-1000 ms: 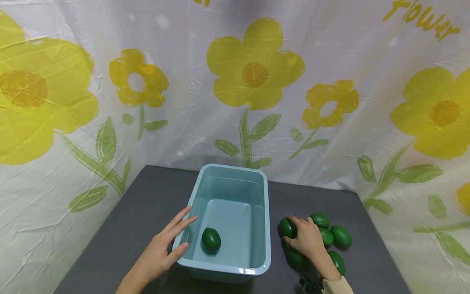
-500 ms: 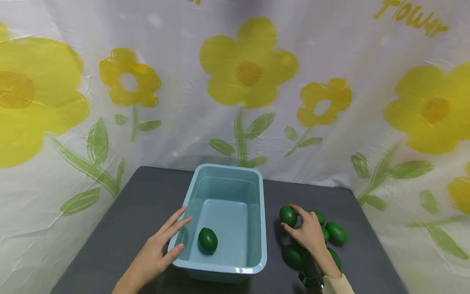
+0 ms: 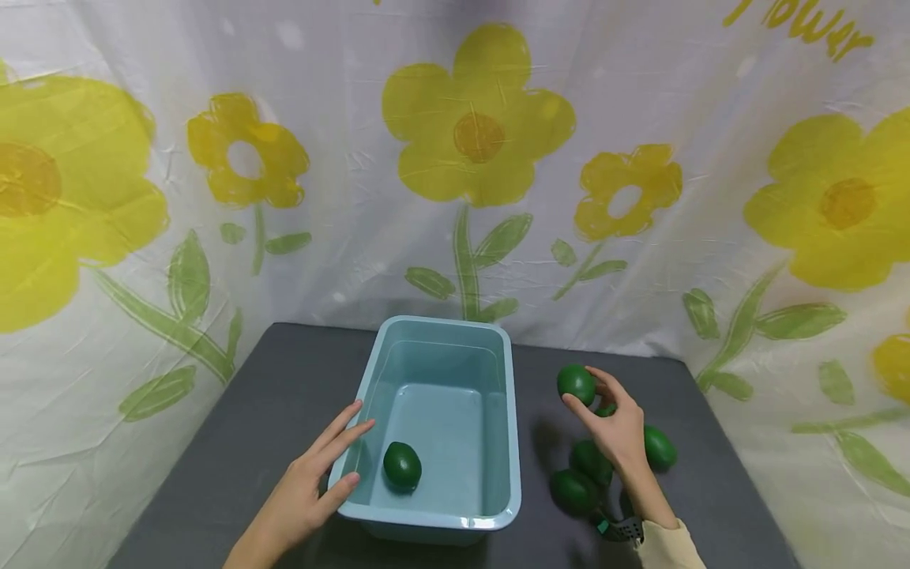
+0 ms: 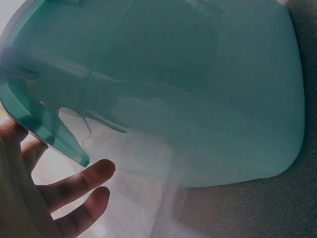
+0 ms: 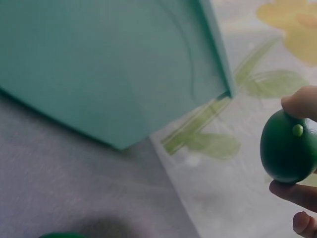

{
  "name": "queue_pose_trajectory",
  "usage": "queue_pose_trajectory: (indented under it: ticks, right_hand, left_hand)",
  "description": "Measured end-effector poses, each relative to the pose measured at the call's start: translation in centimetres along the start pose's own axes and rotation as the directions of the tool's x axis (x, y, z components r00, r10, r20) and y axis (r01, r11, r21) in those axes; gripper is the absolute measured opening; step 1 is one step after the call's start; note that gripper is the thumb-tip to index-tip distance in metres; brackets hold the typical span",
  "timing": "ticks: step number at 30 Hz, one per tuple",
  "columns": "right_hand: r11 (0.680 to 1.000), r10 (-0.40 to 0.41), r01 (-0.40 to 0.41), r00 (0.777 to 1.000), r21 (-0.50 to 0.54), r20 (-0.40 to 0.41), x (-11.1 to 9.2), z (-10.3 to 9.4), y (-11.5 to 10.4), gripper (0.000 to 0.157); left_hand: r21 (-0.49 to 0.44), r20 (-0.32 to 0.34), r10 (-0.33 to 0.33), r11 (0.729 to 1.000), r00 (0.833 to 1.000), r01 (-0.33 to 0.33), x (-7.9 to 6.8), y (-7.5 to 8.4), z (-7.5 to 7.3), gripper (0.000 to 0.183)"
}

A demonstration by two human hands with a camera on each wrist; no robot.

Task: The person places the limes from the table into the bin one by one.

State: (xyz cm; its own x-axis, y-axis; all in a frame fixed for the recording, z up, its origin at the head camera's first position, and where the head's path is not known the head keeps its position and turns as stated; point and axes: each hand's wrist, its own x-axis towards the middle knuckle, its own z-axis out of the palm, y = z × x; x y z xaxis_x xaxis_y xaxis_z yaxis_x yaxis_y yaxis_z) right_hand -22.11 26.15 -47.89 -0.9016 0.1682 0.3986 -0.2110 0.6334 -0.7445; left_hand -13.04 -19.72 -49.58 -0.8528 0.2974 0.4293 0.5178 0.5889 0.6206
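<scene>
A light-blue plastic basin (image 3: 515, 442) stands on the dark table, with one dark green avocado (image 3: 402, 468) lying inside near its front left. Over the left rim my left hand (image 3: 302, 488) rests with its fingers spread and fairly straight; the left wrist view shows these fingers (image 4: 81, 181) by the rim. To the right of the basin, my right hand (image 3: 617, 427) pinches another avocado (image 3: 574, 384) between thumb and fingers, above the table. Its pale stem nub shows in the right wrist view, where the avocado (image 5: 286, 148) sits at the right edge.
Several more avocados lie below and around the right hand, such as one at the front (image 3: 573, 492) and one at the right (image 3: 659, 449); the arm partly hides others. Behind the table (image 3: 313, 371) hangs a white flower-printed cloth (image 3: 355, 261).
The right hand has lifted its avocado from the group, moving up and away from the front edge. The left hand stays at the basin's rim.
</scene>
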Motion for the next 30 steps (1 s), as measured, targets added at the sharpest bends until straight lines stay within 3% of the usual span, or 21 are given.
queue_pose_trajectory:
  ticks: [10,16,20,26,30]
  right_hand:
    - [0.997,-0.021,0.029,0.995,0.076,-0.093,0.7,-0.5,-1.8,0.054]
    - [0.979,-0.002,0.018,0.997,0.203,-0.08,1.2,-0.9,-3.1,0.048]
    - [0.944,0.062,-0.048,0.998,0.325,-0.031,1.3,-1.4,-3.9,0.047]
    - [0.863,0.142,-0.141,0.989,0.485,0.035,1.6,-1.8,-5.0,0.048]
    - [0.848,0.15,-0.142,0.988,0.51,0.026,1.9,-1.4,-5.8,0.046]
  left_hand:
    - [-0.004,0.007,-0.014,1.0,1.0,0.014,0.1,0.4,-0.1,0.063]
    - [0.007,-0.008,-0.004,1.0,1.0,0.004,0.1,0.6,-0.1,0.063]
    - [0.007,0.0,-0.01,1.0,1.0,0.01,0.0,0.6,-0.1,0.063]
    - [-0.023,0.0,-0.018,1.0,1.0,0.018,0.0,0.4,0.1,0.063]
    - [-0.009,0.001,-0.016,1.0,1.0,0.016,0.0,0.5,0.0,0.062]
